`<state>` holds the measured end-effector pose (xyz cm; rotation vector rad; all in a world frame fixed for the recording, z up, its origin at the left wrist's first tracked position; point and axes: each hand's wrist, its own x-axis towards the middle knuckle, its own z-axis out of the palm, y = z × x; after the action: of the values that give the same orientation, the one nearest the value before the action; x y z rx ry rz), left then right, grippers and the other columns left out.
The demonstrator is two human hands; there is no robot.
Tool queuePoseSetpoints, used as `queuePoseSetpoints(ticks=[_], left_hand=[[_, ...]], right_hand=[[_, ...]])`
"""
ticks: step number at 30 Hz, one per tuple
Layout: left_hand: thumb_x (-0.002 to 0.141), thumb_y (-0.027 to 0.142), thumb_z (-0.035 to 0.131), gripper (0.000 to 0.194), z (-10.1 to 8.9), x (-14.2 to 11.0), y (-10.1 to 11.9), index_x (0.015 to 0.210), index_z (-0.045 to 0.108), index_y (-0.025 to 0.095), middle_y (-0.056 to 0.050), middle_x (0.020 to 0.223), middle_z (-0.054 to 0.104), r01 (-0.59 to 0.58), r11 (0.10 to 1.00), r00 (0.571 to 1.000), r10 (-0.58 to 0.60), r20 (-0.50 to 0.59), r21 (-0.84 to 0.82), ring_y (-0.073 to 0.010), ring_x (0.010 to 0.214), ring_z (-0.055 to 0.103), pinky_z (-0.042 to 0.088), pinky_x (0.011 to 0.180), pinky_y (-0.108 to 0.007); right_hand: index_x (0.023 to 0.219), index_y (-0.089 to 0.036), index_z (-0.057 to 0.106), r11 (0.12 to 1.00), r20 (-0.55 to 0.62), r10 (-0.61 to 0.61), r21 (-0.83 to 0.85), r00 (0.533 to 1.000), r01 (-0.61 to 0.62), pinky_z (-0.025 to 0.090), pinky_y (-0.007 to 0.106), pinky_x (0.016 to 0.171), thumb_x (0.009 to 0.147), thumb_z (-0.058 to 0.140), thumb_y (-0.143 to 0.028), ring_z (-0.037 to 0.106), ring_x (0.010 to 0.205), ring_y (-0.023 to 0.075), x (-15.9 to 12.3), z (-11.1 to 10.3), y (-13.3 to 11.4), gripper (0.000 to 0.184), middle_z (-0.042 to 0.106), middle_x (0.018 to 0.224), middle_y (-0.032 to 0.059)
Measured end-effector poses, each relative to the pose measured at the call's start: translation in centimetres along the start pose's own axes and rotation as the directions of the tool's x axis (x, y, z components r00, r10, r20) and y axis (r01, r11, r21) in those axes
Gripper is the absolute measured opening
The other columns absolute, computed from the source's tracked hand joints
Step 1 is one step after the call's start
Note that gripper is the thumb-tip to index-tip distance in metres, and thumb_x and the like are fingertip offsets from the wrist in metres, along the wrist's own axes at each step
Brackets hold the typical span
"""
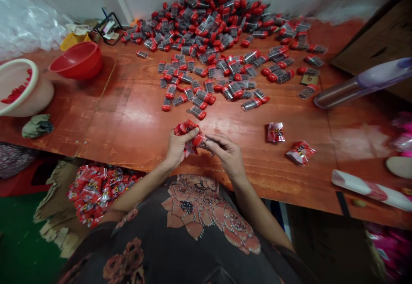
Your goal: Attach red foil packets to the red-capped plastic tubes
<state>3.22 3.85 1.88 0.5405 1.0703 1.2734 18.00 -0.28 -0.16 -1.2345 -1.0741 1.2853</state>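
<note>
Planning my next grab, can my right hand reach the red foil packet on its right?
Probably yes: the right hand pinches a red-capped tube, but only bare tabletop lies between it and the red foil packet.

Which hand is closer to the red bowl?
The left hand is nearer; it is in front of and to the right of the red plastic bowl. The right hand is farther right, beyond the left hand.

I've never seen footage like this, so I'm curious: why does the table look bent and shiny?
In the head view, the wide lens bows the edges of the red-stained wooden table, pale glare lies across its surface, and the left hand and right hand look slightly soft.
</note>
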Motion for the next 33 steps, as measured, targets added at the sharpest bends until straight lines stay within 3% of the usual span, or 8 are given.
queuePoseSetpoints(ticks=[5,8,14,20,28,33], left_hand=[[0.064,0.033,0.086,0.025,-0.8,-0.2,0.1,0.075,0.070,0.017,0.001,0.064,0.067,0.065,0.993,0.993,-0.074,0.087,0.101,-0.0100,0.050,0.059,0.053,0.050,-0.024],[0.063,0.033,0.086,0.027,-1.0,-0.5,0.3,0.077,0.070,0.016,0.001,0.065,0.068,0.064,0.991,0.993,-0.075,0.089,0.121,-0.0097,0.050,0.059,0.054,0.049,-0.023],[0.058,0.030,0.089,0.031,-0.8,-1.1,0.3,0.079,0.070,0.016,-0.002,0.071,0.071,0.123,0.981,0.988,-0.136,0.074,0.153,-0.0118,0.054,0.062,0.054,0.050,-0.025],[0.053,0.021,0.089,0.032,-0.8,-1.3,-0.4,0.078,0.070,0.016,-0.001,0.074,0.072,0.103,0.992,0.991,-0.109,0.076,0.076,-0.0131,0.062,0.065,0.055,0.061,-0.026],[0.053,0.027,0.090,0.036,-0.6,-1.7,-0.7,0.082,0.070,0.016,-0.002,0.075,0.073,0.207,0.978,0.975,-0.209,0.076,0.029,-0.0123,0.056,0.062,0.052,0.051,-0.025],[0.053,0.035,0.090,0.038,-0.6,-1.7,-1.3,0.080,0.069,0.019,0.001,0.070,0.070,0.148,0.989,0.989,-0.149,0.013,0.009,-0.0089,0.052,0.058,0.049,0.048,-0.021]], right_hand=[[0.102,-0.028,0.076,0.990,-0.067,0.067,0.129,0.995,-0.058,0.052,0.029,0.059,0.082,0.070,-0.033,0.062,0.075,0.0149,0.1,0.3,0.2,0.022,0.073,0.098,0.0024],[0.102,-0.027,0.076,0.988,-0.112,0.043,0.151,0.993,-0.026,0.053,0.029,0.059,0.084,0.069,-0.032,0.063,0.080,0.0155,-0.1,0.6,0.3,0.020,0.069,0.098,0.0026],[0.113,-0.032,0.071,0.984,-0.154,-0.175,-0.060,0.972,0.168,0.057,0.035,0.074,0.091,0.061,-0.029,0.061,0.089,0.0169,-1.1,1.5,0.5,0.024,0.059,0.099,0.0027],[0.134,-0.041,0.056,0.908,0.016,-0.319,-0.280,0.948,0.311,0.056,0.042,0.089,0.098,0.047,-0.024,0.057,0.096,0.0191,-1.4,1.8,0.9,0.041,0.050,0.102,0.0040],[0.131,-0.041,0.055,0.863,-0.104,-0.366,-0.410,0.925,0.296,0.056,0.043,0.089,0.098,0.044,-0.024,0.056,0.101,0.0222,-1.9,2.4,1.4,0.039,0.048,0.105,0.0059],[0.115,-0.041,0.062,0.841,-0.101,-0.402,-0.434,0.910,0.323,0.055,0.046,0.089,0.097,0.046,-0.022,0.054,0.101,0.0232,-1.8,2.5,1.7,0.030,0.047,0.103,0.0052]])
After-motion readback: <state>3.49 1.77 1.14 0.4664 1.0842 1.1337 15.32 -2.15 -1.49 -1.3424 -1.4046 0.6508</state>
